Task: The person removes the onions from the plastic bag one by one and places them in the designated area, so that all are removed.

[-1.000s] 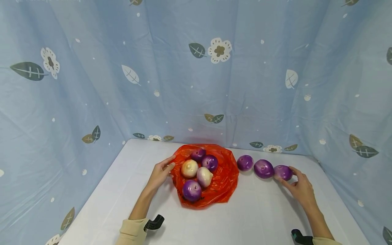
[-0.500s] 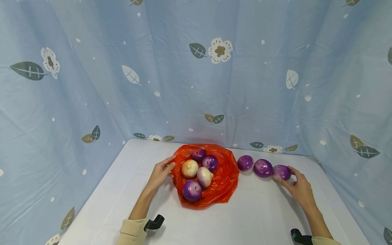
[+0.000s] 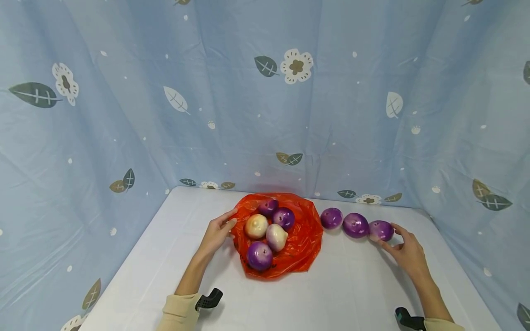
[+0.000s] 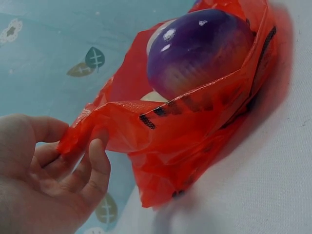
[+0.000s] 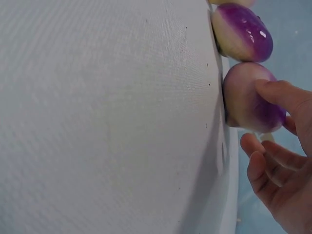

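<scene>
An orange-red plastic bag (image 3: 300, 239), its mouth spread wide, lies mid-table with several shiny onions in it, purple ones (image 3: 259, 256), a yellow one (image 3: 256, 226) and a whitish one (image 3: 276, 237). At the bag's left edge, my left hand (image 3: 216, 234) pinches the rim between thumb and fingers; the left wrist view shows the red film (image 4: 83, 131) between them. To the right of the bag, three purple onions stand in a row. My right hand (image 3: 407, 253) holds the rightmost purple onion (image 3: 381, 231), its thumb on the near side; this onion touches the middle one (image 3: 355, 225).
The leftmost onion (image 3: 331, 218) of the row sits close beside the bag's edge. A blue patterned curtain (image 3: 232, 115) encloses the white table (image 3: 323, 299) at the back and sides. Black wrist mounts (image 3: 210, 299) are on both forearms.
Within the last second the right hand shifts the rightmost onion slightly left, against the middle one. The left hand and the bag stay in place.
</scene>
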